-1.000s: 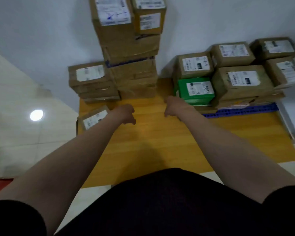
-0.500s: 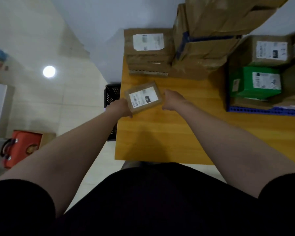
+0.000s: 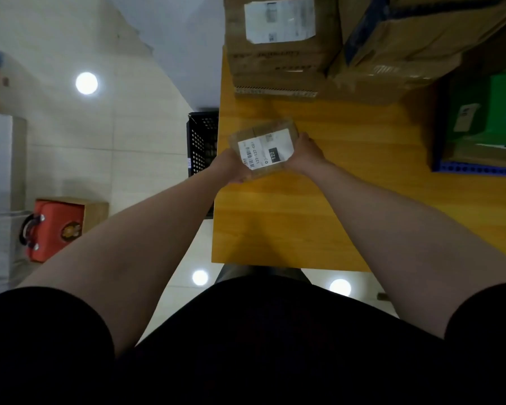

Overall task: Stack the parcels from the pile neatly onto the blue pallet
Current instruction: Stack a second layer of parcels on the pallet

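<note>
Head view: a small flat brown cardboard parcel [image 3: 265,149] with a white printed label is held over the left part of the yellow wooden worktop [image 3: 348,206], clamped at its ends by the left hand [image 3: 231,168] and the right hand [image 3: 306,154], both closed on it. The blue perforated plastic pallet [image 3: 476,168] lies well apart to the right, already loaded with a green carton [image 3: 479,112] and brown ones. The smooth taped card could slip from an edge grip, or a carelessly placed parcel might overhang the stack. The pile of brown corrugated boxes [image 3: 284,45] stands beyond.
</note>
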